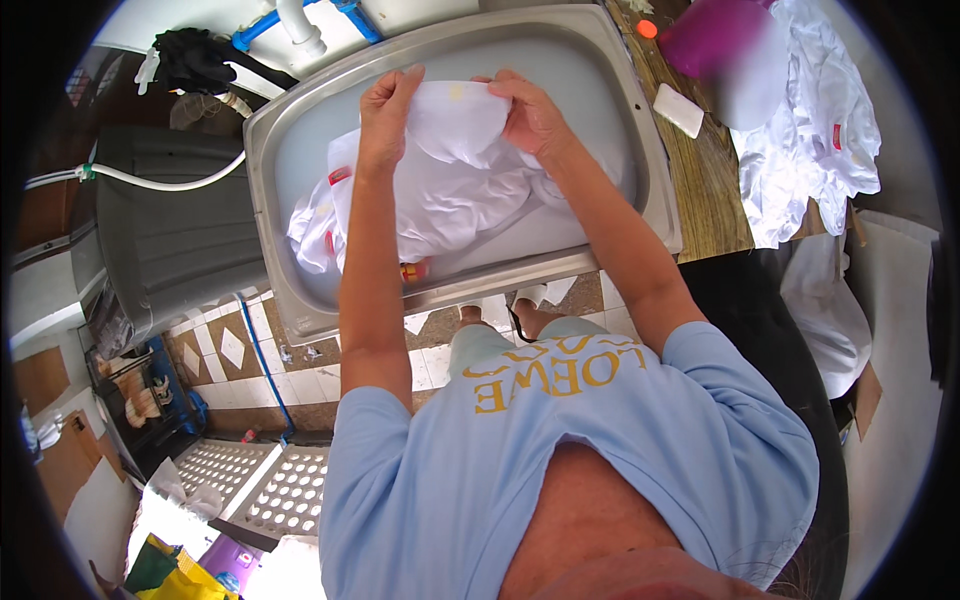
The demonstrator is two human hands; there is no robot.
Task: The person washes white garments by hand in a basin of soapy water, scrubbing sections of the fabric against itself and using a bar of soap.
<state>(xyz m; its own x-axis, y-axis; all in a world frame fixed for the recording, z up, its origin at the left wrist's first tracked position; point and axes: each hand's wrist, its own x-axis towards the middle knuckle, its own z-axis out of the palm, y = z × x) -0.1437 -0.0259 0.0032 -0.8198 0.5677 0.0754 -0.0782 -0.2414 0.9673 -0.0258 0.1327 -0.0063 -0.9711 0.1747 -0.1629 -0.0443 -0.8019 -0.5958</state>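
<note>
My left hand (387,115) and my right hand (530,115) each pinch an edge of a white garment (450,205). The section between them is stretched flat and raised at the far side, with a faint yellowish mark on it. Below my hands the rest of the cloth lies bunched and wet in a metal sink (262,190) of cloudy water. Red patches show on the fabric at the left, by my left forearm. Partly hidden behind that forearm, a small red and yellow item (415,270) lies at the sink's near side.
Right of the sink, a wooden counter (705,190) bears a white bar-like block (679,110), an orange cap (647,29), a purple container (715,35) and more white clothes (810,150). A white hose (170,183) reaches the sink's left side, above a grey plastic surface (180,225).
</note>
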